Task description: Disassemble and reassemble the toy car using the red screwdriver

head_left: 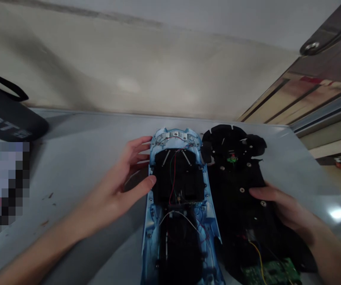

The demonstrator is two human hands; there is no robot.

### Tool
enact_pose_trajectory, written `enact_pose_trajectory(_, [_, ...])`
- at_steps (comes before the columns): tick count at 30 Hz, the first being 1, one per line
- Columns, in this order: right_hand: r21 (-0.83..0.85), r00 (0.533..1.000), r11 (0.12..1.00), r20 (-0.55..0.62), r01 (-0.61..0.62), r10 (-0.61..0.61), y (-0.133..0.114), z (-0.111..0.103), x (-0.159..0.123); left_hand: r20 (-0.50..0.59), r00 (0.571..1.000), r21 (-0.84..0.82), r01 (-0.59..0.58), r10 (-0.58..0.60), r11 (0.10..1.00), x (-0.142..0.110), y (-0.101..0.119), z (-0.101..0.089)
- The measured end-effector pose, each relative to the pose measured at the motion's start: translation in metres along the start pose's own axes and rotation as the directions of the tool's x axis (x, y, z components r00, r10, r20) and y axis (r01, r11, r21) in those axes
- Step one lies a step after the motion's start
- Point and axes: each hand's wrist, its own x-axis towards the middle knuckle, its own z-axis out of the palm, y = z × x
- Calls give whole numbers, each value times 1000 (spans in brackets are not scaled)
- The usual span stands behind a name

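A light blue toy car body shell (pixel 152 221) lies upside down on the grey table (pixel 78 158), its black inner parts and red, white and black wires showing. My left hand (pixel 122 178) grips its left edge, thumb on the rim and fingers curled round the front corner. To its right lies the black chassis (pixel 235 182) with screws, a small green part and a green circuit board (pixel 273 273) on yellow wires. My right hand (pixel 280 206) holds the chassis at its right edge, thumb on top.
A black bag with white letters (pixel 6 114) sits at the back left of the table. A blurred patch covers something at the left edge. A beige wall stands behind the table, and wood and metal panels rise at the right.
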Motion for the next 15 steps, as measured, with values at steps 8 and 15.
enact_pose_trajectory(8, [114,997,992,-43,-55,60,2,-4,12,47,988,315,-157,150,936,5,0,-5])
enact_pose_trajectory(15, [54,998,997,-25,-49,51,-1,-4,8,22,992,475,-120,124,872,7,4,-5])
